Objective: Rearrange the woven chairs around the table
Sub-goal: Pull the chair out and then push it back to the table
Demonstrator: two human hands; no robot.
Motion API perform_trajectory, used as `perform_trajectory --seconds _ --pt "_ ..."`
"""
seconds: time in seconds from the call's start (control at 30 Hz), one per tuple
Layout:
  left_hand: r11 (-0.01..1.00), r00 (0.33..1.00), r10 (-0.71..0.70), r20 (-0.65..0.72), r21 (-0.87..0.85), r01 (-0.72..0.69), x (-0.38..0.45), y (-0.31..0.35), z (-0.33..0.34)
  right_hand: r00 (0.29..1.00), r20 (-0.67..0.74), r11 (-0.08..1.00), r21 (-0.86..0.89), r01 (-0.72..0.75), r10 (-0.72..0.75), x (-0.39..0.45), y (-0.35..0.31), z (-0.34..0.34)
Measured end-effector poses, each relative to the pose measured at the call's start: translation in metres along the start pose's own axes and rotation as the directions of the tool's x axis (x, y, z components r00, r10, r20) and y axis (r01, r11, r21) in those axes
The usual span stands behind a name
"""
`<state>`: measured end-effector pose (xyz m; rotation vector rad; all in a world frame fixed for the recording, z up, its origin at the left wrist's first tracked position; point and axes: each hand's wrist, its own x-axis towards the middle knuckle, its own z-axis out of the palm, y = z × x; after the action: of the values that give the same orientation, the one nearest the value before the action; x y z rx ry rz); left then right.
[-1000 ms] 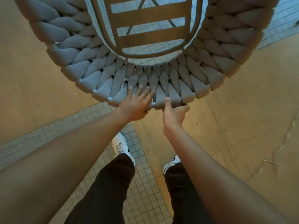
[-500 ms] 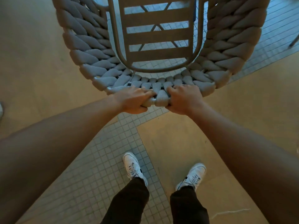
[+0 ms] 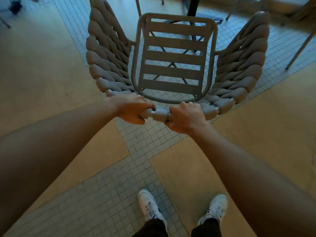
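Note:
A grey woven chair stands in front of me, seen from above and behind. It has thick braided rope around the back and arms and a slatted seat. My left hand grips the top rail of the chair's back. My right hand grips the same rail just to the right, a short gap of rope between them. Beyond the chair stands the dark post and foot of a table; its top is out of view.
Thin metal legs of other furniture show at the upper right and upper left. The floor is tan slabs crossed by bands of small grey tiles. My white shoes stand below.
Both hands went from resting on the chair's back to closing around its rail. The chair has moved away from me and toward the table post, and my feet have shifted.

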<state>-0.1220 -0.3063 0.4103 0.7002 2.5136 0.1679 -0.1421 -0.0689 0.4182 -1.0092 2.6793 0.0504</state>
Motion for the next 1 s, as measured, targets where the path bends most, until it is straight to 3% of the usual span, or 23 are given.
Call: perform_trajectory --seconds 0.2,0.33,0.43,0.7,1.0 --pt "0.999 1.0 -0.006 0.026 0.032 0.005 0.017 -0.022 -0.025 0.998 -0.023 0.999 0.005 -0.053 0.053 0.021 0.007 -0.016" --pt "0.981 0.971 -0.176 -0.161 0.055 0.187 0.036 -0.026 -0.042 0.993 -0.039 0.994 0.015 -0.111 0.112 0.052 0.027 -0.032" --pt "0.97 0.945 -0.223 -0.238 0.039 0.239 0.055 -0.038 -0.056 0.99 -0.02 0.99 0.021 -0.137 0.137 0.079 0.044 -0.042" --pt "0.977 0.956 -0.179 -0.233 0.07 0.2 0.065 -0.058 -0.068 0.995 -0.04 0.996 0.008 -0.091 0.092 0.095 0.055 -0.043" --pt "0.982 0.981 -0.148 -0.125 0.101 0.16 0.096 -0.079 -0.1 0.991 -0.029 0.99 0.056 -0.125 0.127 0.125 0.076 -0.051"
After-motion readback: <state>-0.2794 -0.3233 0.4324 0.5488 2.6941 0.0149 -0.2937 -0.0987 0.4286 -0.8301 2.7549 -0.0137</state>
